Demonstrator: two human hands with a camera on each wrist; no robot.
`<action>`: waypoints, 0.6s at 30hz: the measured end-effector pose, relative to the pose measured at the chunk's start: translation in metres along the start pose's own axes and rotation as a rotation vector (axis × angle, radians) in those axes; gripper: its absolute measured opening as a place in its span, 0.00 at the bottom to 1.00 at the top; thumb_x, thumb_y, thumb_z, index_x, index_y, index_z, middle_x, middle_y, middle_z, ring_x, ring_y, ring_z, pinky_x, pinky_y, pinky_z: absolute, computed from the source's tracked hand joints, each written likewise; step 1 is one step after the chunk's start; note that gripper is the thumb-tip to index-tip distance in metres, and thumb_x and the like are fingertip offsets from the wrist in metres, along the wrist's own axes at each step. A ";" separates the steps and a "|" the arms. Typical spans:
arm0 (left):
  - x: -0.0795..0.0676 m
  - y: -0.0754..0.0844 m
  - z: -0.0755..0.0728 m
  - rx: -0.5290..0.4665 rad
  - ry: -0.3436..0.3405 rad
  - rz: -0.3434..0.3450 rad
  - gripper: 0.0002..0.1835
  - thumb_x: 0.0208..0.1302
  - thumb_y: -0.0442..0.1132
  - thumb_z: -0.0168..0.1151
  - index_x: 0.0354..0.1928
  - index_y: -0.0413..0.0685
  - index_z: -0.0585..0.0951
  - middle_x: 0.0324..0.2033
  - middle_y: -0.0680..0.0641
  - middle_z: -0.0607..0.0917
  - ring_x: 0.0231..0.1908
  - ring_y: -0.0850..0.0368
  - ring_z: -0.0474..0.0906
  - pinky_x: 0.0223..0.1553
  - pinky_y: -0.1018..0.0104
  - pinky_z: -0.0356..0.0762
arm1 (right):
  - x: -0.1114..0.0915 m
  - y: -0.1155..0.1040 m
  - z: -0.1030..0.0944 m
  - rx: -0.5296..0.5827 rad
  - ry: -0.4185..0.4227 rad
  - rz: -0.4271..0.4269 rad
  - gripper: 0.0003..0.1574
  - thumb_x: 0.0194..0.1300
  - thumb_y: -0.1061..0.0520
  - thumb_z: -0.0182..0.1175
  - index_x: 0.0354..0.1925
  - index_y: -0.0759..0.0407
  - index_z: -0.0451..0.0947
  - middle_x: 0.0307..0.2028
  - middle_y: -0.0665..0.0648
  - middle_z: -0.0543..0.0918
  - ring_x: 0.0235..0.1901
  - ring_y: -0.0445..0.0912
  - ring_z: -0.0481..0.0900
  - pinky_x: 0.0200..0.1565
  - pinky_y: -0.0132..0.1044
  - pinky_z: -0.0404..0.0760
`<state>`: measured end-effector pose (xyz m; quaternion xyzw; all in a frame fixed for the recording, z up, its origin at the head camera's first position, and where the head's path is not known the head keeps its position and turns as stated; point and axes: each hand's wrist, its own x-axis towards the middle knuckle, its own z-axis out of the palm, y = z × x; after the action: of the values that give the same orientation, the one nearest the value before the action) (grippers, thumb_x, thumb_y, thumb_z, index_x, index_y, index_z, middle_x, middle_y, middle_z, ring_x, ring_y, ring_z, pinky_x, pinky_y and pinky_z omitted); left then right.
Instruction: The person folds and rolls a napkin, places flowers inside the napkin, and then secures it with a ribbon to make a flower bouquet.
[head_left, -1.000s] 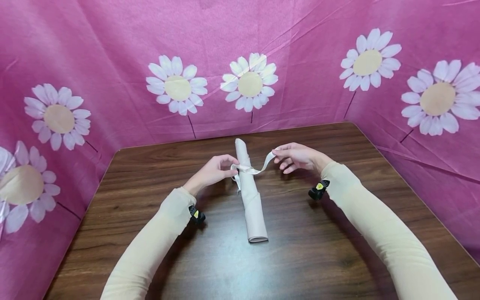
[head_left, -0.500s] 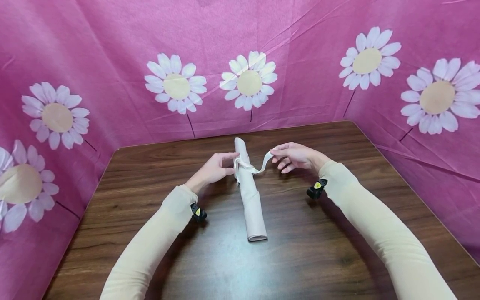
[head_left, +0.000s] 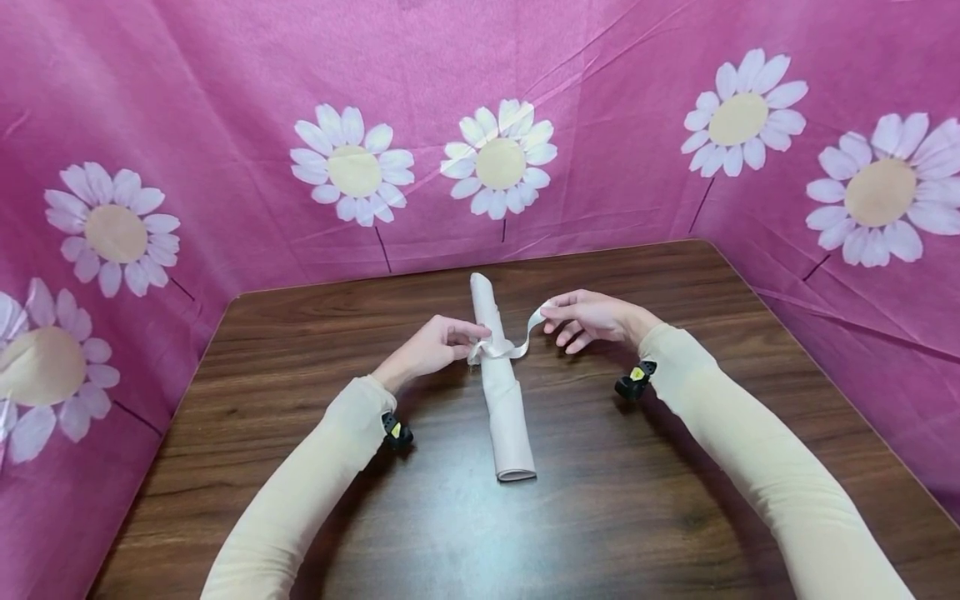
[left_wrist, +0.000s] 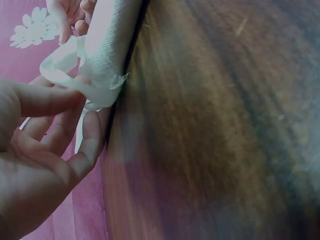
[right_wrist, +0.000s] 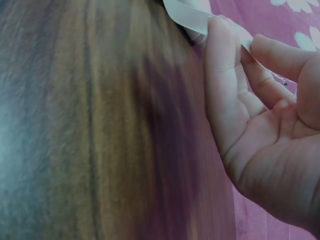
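A pale rolled cloth (head_left: 508, 421) lies lengthwise on the table, its near end showing the folded layers. Around its upper half runs a white ribbon (head_left: 528, 333), crossed over the top. My left hand (head_left: 431, 346) is at the roll's left side, fingertips over the wrap; in the left wrist view its thumb and fingers pinch a loop of the ribbon (left_wrist: 97, 94) against the cloth (left_wrist: 107, 45). To the right, my right hand (head_left: 596, 318) pinches the ribbon's other end, which curves slackly up from the roll. The right wrist view shows that ribbon (right_wrist: 187, 19) between thumb and fingertips.
The brown wood-grain table (head_left: 600, 500) reaches back to a pink curtain (head_left: 420, 50) printed with white daisies, which also stands along both sides. Small black devices (head_left: 636, 379) are strapped at both wrists.
My left fingers have shifted from the roll's left edge onto its top, and the ribbon's crossing sits slightly nearer. My right hand keeps its hold on the ribbon end, almost still.
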<state>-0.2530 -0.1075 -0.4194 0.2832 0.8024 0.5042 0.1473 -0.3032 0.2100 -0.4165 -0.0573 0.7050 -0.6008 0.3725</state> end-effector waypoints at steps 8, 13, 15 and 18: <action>0.002 -0.005 0.001 0.058 0.128 -0.036 0.20 0.68 0.23 0.60 0.61 0.33 0.80 0.53 0.37 0.85 0.48 0.45 0.84 0.47 0.66 0.78 | 0.000 0.006 -0.002 -0.030 -0.012 0.014 0.16 0.78 0.50 0.55 0.55 0.58 0.75 0.41 0.59 0.80 0.31 0.48 0.82 0.34 0.44 0.86; 0.001 -0.003 -0.005 0.073 0.209 -0.025 0.24 0.68 0.23 0.60 0.66 0.34 0.75 0.60 0.38 0.81 0.52 0.43 0.83 0.42 0.67 0.78 | -0.003 0.007 -0.007 -0.026 0.012 0.020 0.13 0.77 0.50 0.56 0.51 0.56 0.77 0.41 0.58 0.80 0.30 0.48 0.83 0.35 0.45 0.86; 0.000 -0.002 -0.007 0.069 0.236 -0.007 0.26 0.68 0.22 0.59 0.68 0.34 0.73 0.63 0.38 0.79 0.54 0.42 0.82 0.44 0.64 0.79 | -0.005 0.007 -0.010 -0.022 0.025 0.024 0.12 0.77 0.50 0.57 0.51 0.56 0.78 0.40 0.58 0.80 0.30 0.48 0.83 0.34 0.45 0.86; -0.001 -0.003 -0.008 0.050 0.262 0.013 0.27 0.67 0.21 0.59 0.69 0.34 0.72 0.64 0.37 0.78 0.56 0.40 0.80 0.50 0.57 0.79 | -0.009 0.007 -0.013 -0.029 0.033 0.021 0.13 0.77 0.49 0.57 0.51 0.56 0.77 0.41 0.58 0.80 0.31 0.48 0.83 0.35 0.45 0.86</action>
<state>-0.2573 -0.1147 -0.4182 0.2235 0.8253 0.5176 0.0309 -0.3023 0.2274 -0.4188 -0.0454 0.7202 -0.5876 0.3660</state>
